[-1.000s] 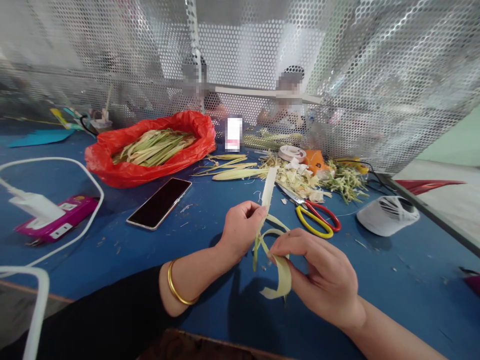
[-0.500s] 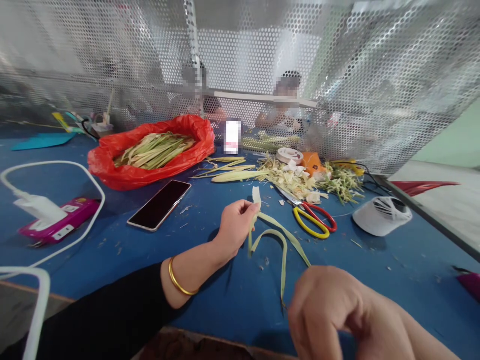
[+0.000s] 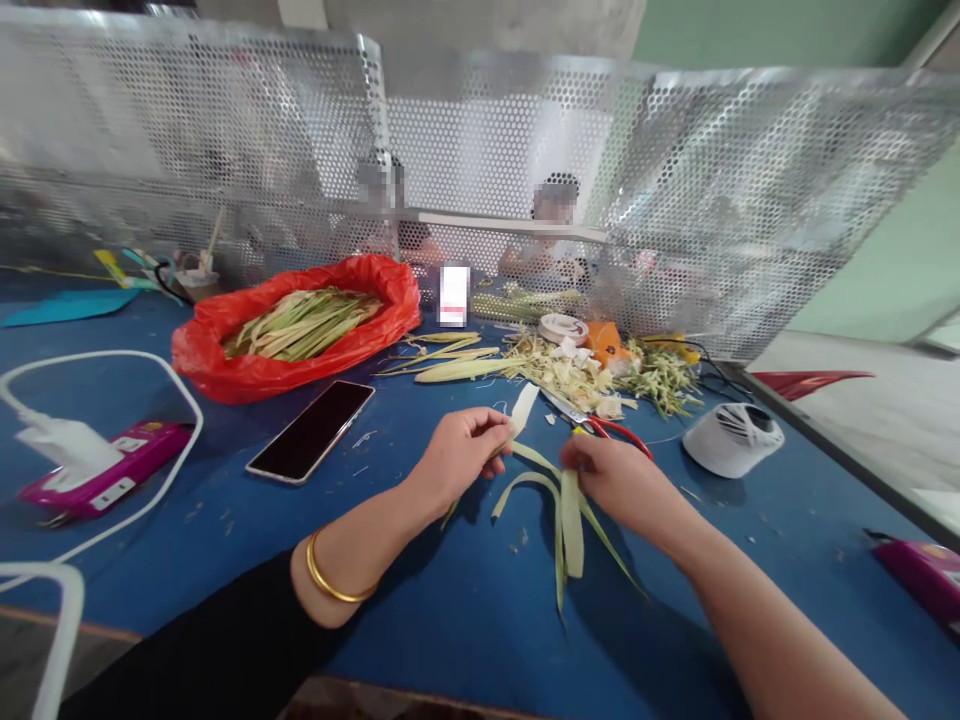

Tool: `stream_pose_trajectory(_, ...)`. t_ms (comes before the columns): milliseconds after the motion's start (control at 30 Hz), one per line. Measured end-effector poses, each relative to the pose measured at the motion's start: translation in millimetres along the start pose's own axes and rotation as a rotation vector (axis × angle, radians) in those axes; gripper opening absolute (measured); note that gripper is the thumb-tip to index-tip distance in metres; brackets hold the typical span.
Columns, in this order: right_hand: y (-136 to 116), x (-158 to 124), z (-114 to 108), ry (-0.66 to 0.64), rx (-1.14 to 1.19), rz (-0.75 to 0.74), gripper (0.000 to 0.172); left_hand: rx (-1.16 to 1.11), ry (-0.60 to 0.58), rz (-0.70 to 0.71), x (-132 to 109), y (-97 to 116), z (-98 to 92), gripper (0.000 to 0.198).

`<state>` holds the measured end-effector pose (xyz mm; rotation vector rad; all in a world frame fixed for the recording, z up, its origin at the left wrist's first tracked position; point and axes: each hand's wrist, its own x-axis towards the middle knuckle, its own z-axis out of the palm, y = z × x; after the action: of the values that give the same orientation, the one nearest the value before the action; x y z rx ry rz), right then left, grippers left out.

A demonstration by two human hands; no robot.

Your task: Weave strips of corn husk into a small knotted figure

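Observation:
My left hand (image 3: 472, 450) is closed in a pinch on pale green leaf strips (image 3: 530, 455). A whitish flat end (image 3: 523, 408) sticks up above its fingertips, and long green tails curve off to the right. Just right of it, my right hand (image 3: 611, 475) pinches a wider pale leaf strip (image 3: 573, 530) that hangs down from its fingers. Green tails pass close by this strip; whether they touch it I cannot tell. Behind my right hand lie the scissors (image 3: 626, 436), their yellow handle mostly covered.
A red plastic bag (image 3: 202, 360) of long leaves stands back left, with a phone (image 3: 311, 435) before it. Leaf scraps (image 3: 570, 372) are heaped at the back. A white thread spool (image 3: 731, 440) is at right, a purple power strip (image 3: 112, 480) at left. A perforated metal screen (image 3: 480, 150) closes the far side.
My right hand has moved up and forward from the near edge to beside my left hand, and a pale strip now hangs from it. My left hand keeps its pinch. The view has tilted up slightly.

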<state>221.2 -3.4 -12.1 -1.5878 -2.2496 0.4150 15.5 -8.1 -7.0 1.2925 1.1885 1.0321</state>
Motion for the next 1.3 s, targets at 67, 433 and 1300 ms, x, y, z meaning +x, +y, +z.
stream_pose_trajectory(67,0.2,-0.8,-0.2,0.214,-0.107,-0.047,0.041,0.021,-0.085,-0.005,-1.6,4.9,-3.2,0.017)
stream_pose_trajectory(433,-15.4,-4.2,-13.3,-0.04,0.421,-0.267,0.015,0.029,-0.411,-0.062,0.4,15.4,-21.5,0.026)
stream_pose_trajectory(1300,-33.2,-12.2,26.4,0.203,0.756,0.036,0.016,-0.005,-0.105,0.006,-4.7,-2.6,10.1,0.015)
